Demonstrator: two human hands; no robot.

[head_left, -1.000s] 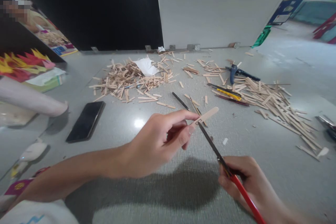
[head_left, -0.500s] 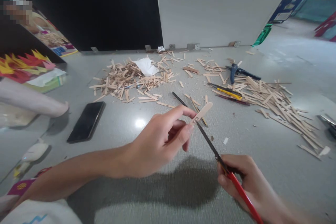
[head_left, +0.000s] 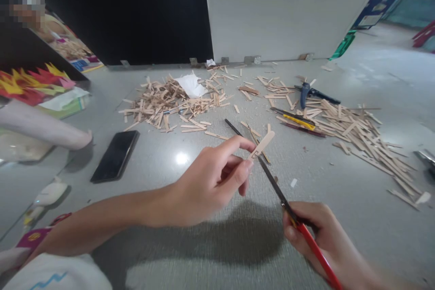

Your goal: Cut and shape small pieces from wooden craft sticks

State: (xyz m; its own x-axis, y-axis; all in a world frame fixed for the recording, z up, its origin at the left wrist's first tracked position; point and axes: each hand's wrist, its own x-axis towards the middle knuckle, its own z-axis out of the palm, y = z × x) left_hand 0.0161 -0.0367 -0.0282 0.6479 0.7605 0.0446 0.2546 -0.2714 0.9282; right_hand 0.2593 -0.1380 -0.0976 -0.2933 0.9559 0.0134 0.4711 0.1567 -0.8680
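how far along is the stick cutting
Done: piles of cut wooden sticks and lie on the floor. In hand: the left hand pinches one craft stick while the right hand sets red-handled scissors against it. Left: this stick shows no finished cut yet.

I see bare grey floor (head_left: 210, 253) across the lower middle of the frame, open for a hand. Left of centre a black phone (head_left: 115, 156) lies in the way. 2 heaps of wooden sticks, upper centre (head_left: 170, 102) and right (head_left: 360, 133), block the far floor.
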